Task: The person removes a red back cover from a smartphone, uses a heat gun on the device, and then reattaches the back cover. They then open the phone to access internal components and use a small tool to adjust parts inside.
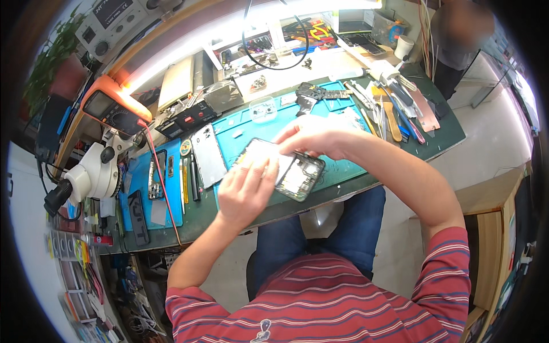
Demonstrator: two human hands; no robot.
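Observation:
An opened phone (299, 178) with its inner parts showing is held just above the near edge of the bench. Across its left part lies a flat white piece (261, 151); whether it is fixed there I cannot tell. My left hand (247, 186) grips the phone from the left, fingers laid over the white piece. Over the far edge of the phone, my right hand (320, 137) is bent inward with its fingertips drawn together against it. What those fingertips pinch, if anything, is hidden. A silver phone back panel (209, 154) lies left of my hands.
A blue work mat (234, 134) covers the bench. Tweezers, brushes and other tools (392, 111) crowd the right side. An orange multimeter (111, 108) and a white microscope (94, 174) stand left. A black cable loop (275, 68) hangs overhead. Another person (457, 46) is at the far right.

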